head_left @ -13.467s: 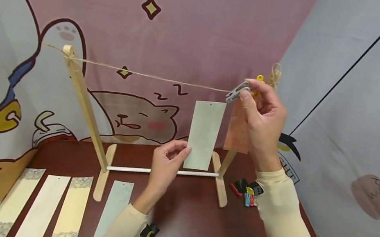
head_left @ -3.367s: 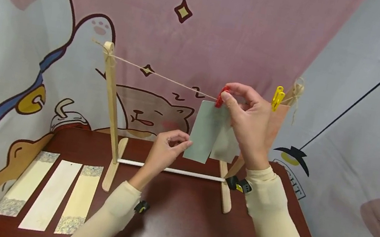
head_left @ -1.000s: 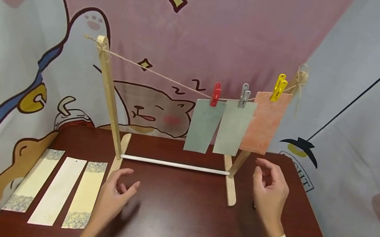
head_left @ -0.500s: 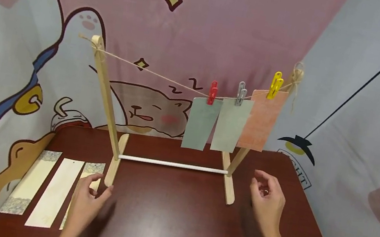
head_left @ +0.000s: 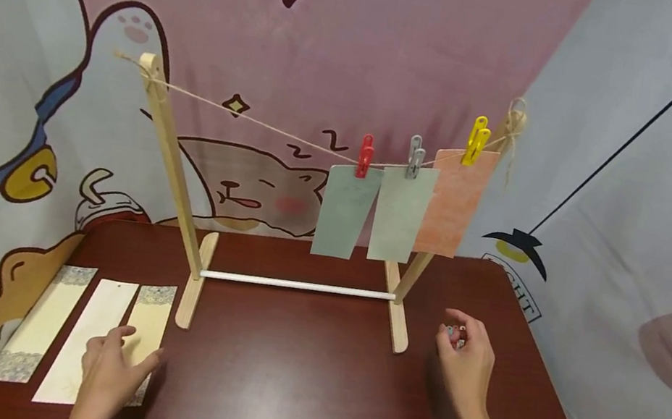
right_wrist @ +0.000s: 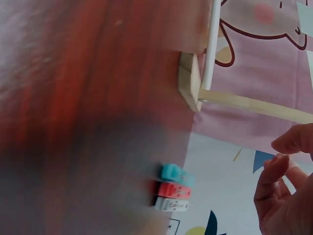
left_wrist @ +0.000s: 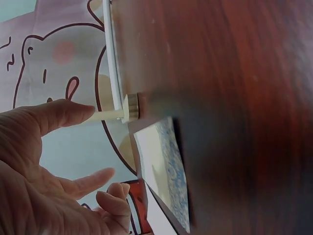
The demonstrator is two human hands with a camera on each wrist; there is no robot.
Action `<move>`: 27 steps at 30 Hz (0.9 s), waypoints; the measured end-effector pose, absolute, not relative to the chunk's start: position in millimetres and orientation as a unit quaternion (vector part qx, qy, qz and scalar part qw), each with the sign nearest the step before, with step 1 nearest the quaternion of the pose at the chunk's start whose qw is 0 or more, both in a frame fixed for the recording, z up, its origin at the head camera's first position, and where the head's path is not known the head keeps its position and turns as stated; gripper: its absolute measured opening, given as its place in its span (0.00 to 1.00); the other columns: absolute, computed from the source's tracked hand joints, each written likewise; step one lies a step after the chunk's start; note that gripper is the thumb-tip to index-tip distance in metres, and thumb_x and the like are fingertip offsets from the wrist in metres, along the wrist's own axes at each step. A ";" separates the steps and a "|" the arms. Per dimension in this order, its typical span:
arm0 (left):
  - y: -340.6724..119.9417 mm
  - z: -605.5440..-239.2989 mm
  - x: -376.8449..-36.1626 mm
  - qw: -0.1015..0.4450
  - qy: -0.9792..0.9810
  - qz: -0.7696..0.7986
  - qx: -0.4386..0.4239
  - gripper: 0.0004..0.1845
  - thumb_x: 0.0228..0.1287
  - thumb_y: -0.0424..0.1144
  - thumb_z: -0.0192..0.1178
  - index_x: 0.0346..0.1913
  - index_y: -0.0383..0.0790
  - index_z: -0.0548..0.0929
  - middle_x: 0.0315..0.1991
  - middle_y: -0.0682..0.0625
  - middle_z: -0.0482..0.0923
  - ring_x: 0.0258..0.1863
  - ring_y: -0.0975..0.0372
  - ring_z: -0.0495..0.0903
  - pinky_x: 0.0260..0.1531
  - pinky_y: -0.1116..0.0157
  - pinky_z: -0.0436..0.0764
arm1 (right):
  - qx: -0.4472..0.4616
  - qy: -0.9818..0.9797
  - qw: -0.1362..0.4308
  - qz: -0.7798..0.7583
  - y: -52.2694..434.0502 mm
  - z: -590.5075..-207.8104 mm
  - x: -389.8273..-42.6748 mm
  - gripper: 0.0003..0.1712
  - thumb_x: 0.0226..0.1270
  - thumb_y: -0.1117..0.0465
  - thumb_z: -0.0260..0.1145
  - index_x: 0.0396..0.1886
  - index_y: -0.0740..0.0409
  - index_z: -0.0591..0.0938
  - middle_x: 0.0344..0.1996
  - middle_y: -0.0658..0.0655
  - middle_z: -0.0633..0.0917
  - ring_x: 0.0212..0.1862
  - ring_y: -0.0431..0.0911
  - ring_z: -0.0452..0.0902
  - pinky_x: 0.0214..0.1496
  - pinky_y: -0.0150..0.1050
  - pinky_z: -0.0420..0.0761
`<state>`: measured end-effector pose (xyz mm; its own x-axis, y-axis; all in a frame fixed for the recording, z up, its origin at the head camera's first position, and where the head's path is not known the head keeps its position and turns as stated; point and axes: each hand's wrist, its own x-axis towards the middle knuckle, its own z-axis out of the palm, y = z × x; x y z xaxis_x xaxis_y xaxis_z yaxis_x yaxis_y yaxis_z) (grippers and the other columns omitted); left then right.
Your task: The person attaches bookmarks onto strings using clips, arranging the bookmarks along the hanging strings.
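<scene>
My left hand (head_left: 109, 371) hovers over a cream card with patterned ends (head_left: 152, 316), thumb and fingers spread apart; the left wrist view shows nothing in its grasp. A plain white card (head_left: 83, 345) and another patterned cream card (head_left: 36, 330) lie to its left. My right hand (head_left: 468, 377) is above the table's right side, fingers loosely bent and holding nothing. Beyond it lie a turquoise clothespin (right_wrist: 177, 173), a red clothespin (right_wrist: 174, 190) and a white clothespin (right_wrist: 172, 203). On the twine (head_left: 257, 122) hang a grey-green card (head_left: 345, 214), a pale green card (head_left: 401, 216) and an orange card (head_left: 455, 206).
A red clothespin (head_left: 366, 156), a grey clothespin (head_left: 414, 157) and a yellow clothespin (head_left: 476, 142) pin the hanging cards. The twine is tied between a left wooden post (head_left: 174, 169) and a right one, joined below by a white bar (head_left: 297, 285). A printed cloth (head_left: 363, 38) stands behind the table.
Earlier my hands pinned the pale green card with the grey clothespin, then the grey-green one with the red. Since then both have let go; the left moved left to the cards, the right lowered toward the clothespins.
</scene>
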<state>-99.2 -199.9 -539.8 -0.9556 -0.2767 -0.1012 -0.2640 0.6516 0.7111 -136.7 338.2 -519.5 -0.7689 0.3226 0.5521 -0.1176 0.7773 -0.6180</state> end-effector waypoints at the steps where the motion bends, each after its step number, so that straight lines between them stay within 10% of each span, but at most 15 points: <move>1: -202.3 -541.3 -97.9 -0.001 -0.910 -0.387 0.149 0.42 0.66 0.43 0.75 0.69 0.16 0.66 0.60 0.17 0.59 0.63 0.24 0.59 0.60 0.29 0.66 | -0.062 -0.884 0.330 0.325 338.7 -522.2 -136.1 0.16 0.66 0.73 0.74 0.53 0.63 0.88 0.35 0.62 0.81 0.36 0.53 0.75 0.40 0.37 0.66; 14: -202.8 -557.5 -92.2 0.027 -0.922 -0.364 0.129 0.43 0.59 0.38 0.80 0.66 0.14 0.68 0.55 0.17 0.63 0.55 0.27 0.70 0.57 0.32 0.73 | -0.118 -0.927 0.234 0.269 358.4 -538.6 -131.0 0.25 0.69 0.62 0.77 0.60 0.72 0.84 0.46 0.72 0.84 0.45 0.66 0.81 0.47 0.66 0.78; 27: -211.6 -566.0 -90.2 0.021 -0.934 -0.328 0.141 0.41 0.59 0.40 0.79 0.58 0.12 0.67 0.48 0.19 0.58 0.46 0.27 0.72 0.45 0.32 0.77 | -0.122 -0.952 0.141 0.242 373.5 -542.0 -136.5 0.12 0.71 0.61 0.75 0.43 0.66 0.83 0.36 0.63 0.80 0.36 0.57 0.77 0.38 0.56 0.75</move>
